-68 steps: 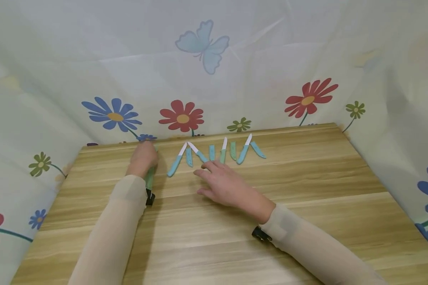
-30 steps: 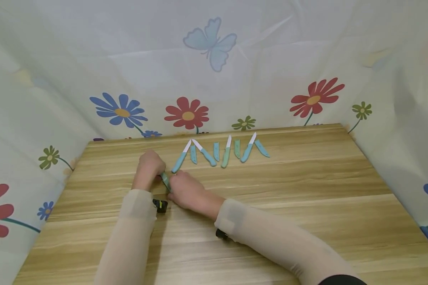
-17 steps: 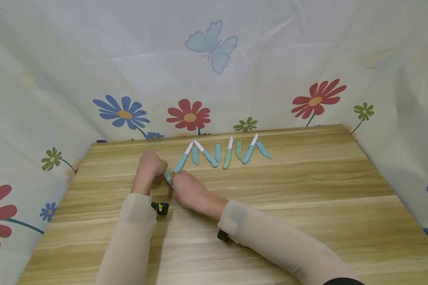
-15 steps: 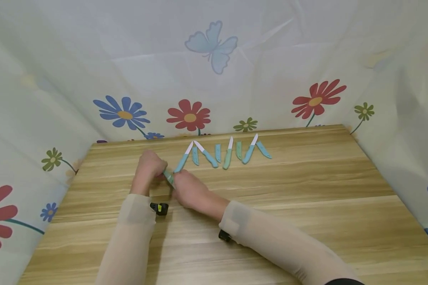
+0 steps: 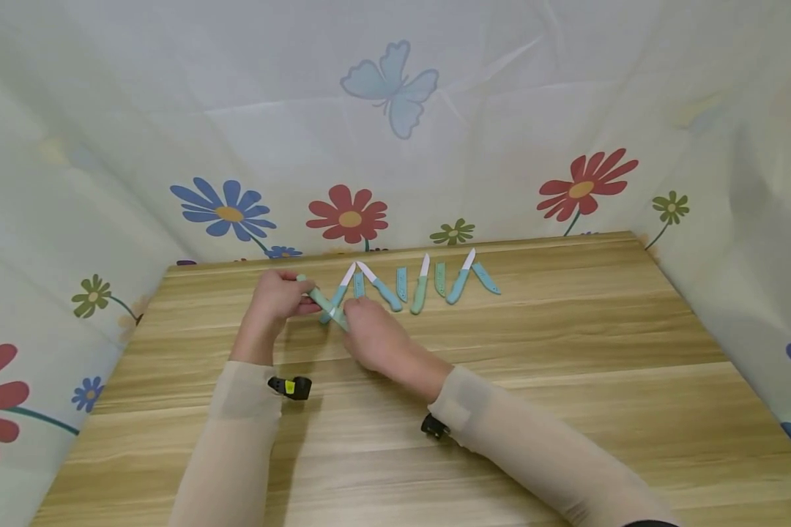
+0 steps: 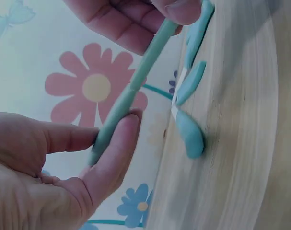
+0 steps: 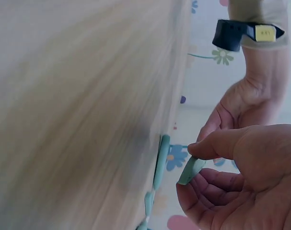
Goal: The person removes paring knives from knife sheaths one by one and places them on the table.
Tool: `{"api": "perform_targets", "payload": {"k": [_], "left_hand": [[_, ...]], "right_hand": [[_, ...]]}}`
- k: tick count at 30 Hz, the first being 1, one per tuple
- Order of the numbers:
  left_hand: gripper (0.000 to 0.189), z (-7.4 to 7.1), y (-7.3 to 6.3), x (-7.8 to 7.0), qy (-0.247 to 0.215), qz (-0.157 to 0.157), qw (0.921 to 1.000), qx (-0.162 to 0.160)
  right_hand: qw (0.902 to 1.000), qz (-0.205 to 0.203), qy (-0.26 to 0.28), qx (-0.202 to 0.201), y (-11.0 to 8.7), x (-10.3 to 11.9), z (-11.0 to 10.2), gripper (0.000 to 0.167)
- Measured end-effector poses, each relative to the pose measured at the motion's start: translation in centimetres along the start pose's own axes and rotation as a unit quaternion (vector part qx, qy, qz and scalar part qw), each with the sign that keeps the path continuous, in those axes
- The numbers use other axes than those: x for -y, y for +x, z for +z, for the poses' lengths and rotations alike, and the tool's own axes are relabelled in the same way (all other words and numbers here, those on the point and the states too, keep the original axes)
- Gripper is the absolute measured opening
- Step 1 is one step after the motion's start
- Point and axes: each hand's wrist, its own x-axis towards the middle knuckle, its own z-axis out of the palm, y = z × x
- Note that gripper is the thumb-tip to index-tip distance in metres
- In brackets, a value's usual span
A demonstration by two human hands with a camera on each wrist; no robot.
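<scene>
Between both hands is a green paring knife (image 5: 318, 296) with its green sheath (image 5: 339, 318) over the blade. My left hand (image 5: 277, 298) pinches the handle between thumb and fingers; the left wrist view shows the handle (image 6: 114, 117) running up to the sheath (image 6: 155, 52). The sheath's end is pinched by my right hand (image 5: 377, 335), its thumb and forefinger on it in the right wrist view. A thin pale line shows where handle and sheath meet in the head view. The knife is held above the table, overlapping a blue knife (image 5: 348, 277) behind it.
Along the back of the wooden table (image 5: 534, 380) lie another blue knife (image 5: 385, 291), a green knife (image 5: 420, 291) and a third blue one (image 5: 459, 284), blades bare. Beside them are a green sheath (image 5: 440, 279) and several blue sheaths (image 5: 485, 279). A flowered curtain stands behind.
My right hand, spread over the table at first, has come left and taken hold of the green knife's sheath end. Since then both hands have lifted the knife and shifted slightly right.
</scene>
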Motion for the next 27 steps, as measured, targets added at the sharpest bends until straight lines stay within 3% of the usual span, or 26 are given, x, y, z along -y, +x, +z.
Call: {"api": "perform_targets", "payload": {"k": [6,14,27], "left_hand": [[0.058,0.9,-0.1,0.0,-0.081,0.006,0.9967,0.001],[0.044,2.6,-0.2,0.2,-0.15,0.027,0.9883,0.012],[0.011,5.8,-2.1,-0.1,-0.265,0.034,0.9633,0.029]], "right_hand": [[0.9997,0.013,-0.006,-0.022,-0.5,-0.8,-1.1,0.034],[0.9971,0.023,-0.012,-0.071,-1.3,-2.3,-2.1,0.036],[0.9904,-0.008,-0.06,-0.124,-3.3,-5.2,-3.8,0.03]]}}
